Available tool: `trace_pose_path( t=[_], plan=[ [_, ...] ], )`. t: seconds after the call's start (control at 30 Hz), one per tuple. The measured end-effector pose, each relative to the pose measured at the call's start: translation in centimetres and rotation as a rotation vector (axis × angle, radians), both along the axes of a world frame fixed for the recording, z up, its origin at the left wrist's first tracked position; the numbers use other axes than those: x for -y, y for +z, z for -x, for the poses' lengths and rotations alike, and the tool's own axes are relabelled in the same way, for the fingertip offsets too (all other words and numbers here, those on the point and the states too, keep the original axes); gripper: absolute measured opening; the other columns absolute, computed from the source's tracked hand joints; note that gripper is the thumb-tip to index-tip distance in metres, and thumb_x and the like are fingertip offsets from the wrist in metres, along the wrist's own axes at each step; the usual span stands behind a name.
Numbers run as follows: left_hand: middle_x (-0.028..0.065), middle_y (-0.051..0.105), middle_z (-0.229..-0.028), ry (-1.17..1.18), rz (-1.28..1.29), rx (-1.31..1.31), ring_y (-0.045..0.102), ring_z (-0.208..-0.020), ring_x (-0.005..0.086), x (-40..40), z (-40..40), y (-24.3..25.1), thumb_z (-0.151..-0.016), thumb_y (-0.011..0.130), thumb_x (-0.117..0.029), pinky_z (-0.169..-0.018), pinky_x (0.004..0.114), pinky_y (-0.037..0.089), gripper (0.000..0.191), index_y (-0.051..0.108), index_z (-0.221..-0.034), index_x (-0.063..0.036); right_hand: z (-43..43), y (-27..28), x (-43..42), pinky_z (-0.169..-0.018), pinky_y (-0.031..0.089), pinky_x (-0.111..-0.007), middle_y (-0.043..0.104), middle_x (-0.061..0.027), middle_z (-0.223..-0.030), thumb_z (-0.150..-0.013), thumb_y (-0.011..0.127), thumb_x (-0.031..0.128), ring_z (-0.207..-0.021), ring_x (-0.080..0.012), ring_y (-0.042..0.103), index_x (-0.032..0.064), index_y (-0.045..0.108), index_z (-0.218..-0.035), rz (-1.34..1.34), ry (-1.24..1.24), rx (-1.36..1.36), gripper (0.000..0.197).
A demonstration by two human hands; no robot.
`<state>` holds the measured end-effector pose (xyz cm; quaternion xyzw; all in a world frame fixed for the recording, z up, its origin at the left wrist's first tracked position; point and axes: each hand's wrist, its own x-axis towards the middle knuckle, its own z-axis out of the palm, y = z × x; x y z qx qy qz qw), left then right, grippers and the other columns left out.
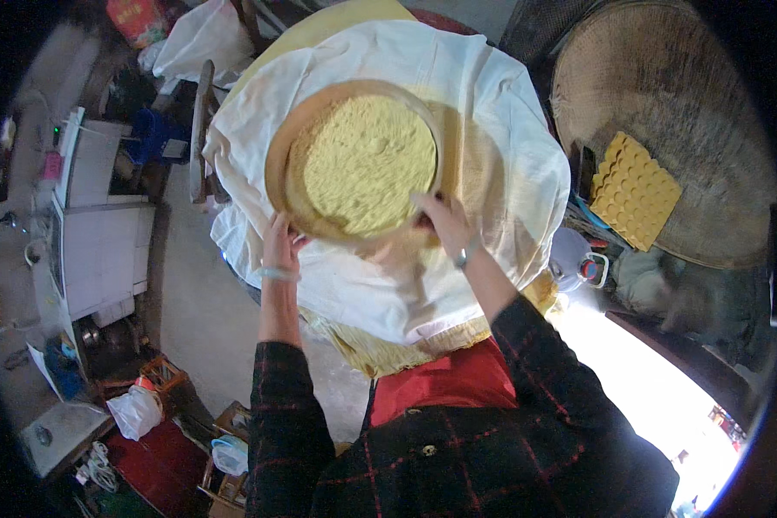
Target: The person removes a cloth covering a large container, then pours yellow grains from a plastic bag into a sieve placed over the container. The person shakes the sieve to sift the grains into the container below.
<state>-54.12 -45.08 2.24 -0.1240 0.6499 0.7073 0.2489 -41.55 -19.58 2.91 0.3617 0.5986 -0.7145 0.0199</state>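
Both of my hands hold a round sieve-like frame (pixel 277 155) by its near rim, over a white cloth (pixel 518 162). Pale yellow powder (pixel 369 162) with small lumps lies inside it, thinner towards the left. My left hand (pixel 283 243) grips the rim at the lower left, fingers partly hidden under it. At the lower right, my right hand (pixel 445 220) has its thumb over the rim and is slightly blurred. The cloth is spread over a wide round surface, with yellowish fabric (pixel 356 346) showing beneath its near edge. More yellowish powder or staining shows on the cloth to the right.
A large round woven tray (pixel 660 97) stands at the right, with a yellow egg tray (pixel 634 188) against it. Beside the cloth's right edge is a clear plastic jug (pixel 568 258). A wooden chair part (pixel 201 136) rises at the left, near a white cabinet (pixel 103 252).
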Motion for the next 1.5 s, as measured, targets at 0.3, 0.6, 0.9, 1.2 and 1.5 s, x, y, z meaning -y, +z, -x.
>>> trace_pose_path(
  t=[0.3,0.6,0.9,1.2,1.5],
  plan=[
    [0.0082,0.059,-0.108,-0.122,-0.191,0.028,0.058,-0.096,0.0199,1.4,0.4,-2.2,-0.085,0.056,-0.029,-0.083,0.039,0.049,0.047,0.043,-0.126,-0.0086,-0.1,-0.6,-1.8,-0.070,0.052,-0.030,0.062,-0.0086,-0.095,-0.084,0.058,0.029,-0.082,-0.0166,0.061,0.0006,0.056,-0.107,0.212,-0.146,-0.093,0.036],
    [0.0074,0.025,-0.147,0.160,-0.382,0.087,0.020,-0.137,0.0200,2.3,1.8,-4.3,-0.091,0.033,-0.059,-0.110,0.035,0.017,0.072,0.024,-0.143,-0.0099,-2.3,-0.1,1.2,-0.071,0.055,-0.031,0.058,-0.0107,-0.096,-0.082,0.060,0.023,-0.076,-0.0195,0.061,-0.0023,0.052,-0.108,0.201,-0.194,-0.119,0.037],
    [0.0096,0.032,-0.144,0.204,-0.387,-0.001,0.025,-0.134,0.0207,1.7,1.9,-4.8,-0.090,0.027,-0.063,-0.110,0.038,0.015,0.079,0.025,-0.140,-0.0023,-2.7,0.3,0.4,-0.066,0.054,-0.029,0.059,-0.0088,-0.103,-0.081,0.062,0.020,-0.088,-0.0176,0.059,-0.0032,0.049,-0.116,0.258,-0.201,-0.088,0.044],
    [0.0076,0.048,-0.129,0.267,-0.507,0.024,0.042,-0.118,0.0199,1.1,1.5,-6.4,-0.094,0.029,-0.055,-0.104,0.032,0.026,0.064,0.038,-0.134,-0.0048,-2.5,0.9,1.0,-0.071,0.054,-0.031,0.057,-0.0109,-0.111,-0.081,0.061,0.026,-0.095,-0.0174,0.058,-0.0017,0.049,-0.119,0.180,-0.147,-0.074,0.048],
    [0.0106,0.049,-0.129,0.291,-0.513,0.090,0.042,-0.121,0.0218,0.9,1.8,-5.3,-0.093,0.025,-0.058,-0.104,0.033,0.028,0.072,0.040,-0.131,0.0015,-2.1,1.2,0.8,-0.072,0.052,-0.029,0.058,-0.0095,-0.104,-0.081,0.061,0.024,-0.089,-0.0171,0.058,-0.0020,0.051,-0.115,0.255,-0.118,-0.299,0.044]
  ],
)
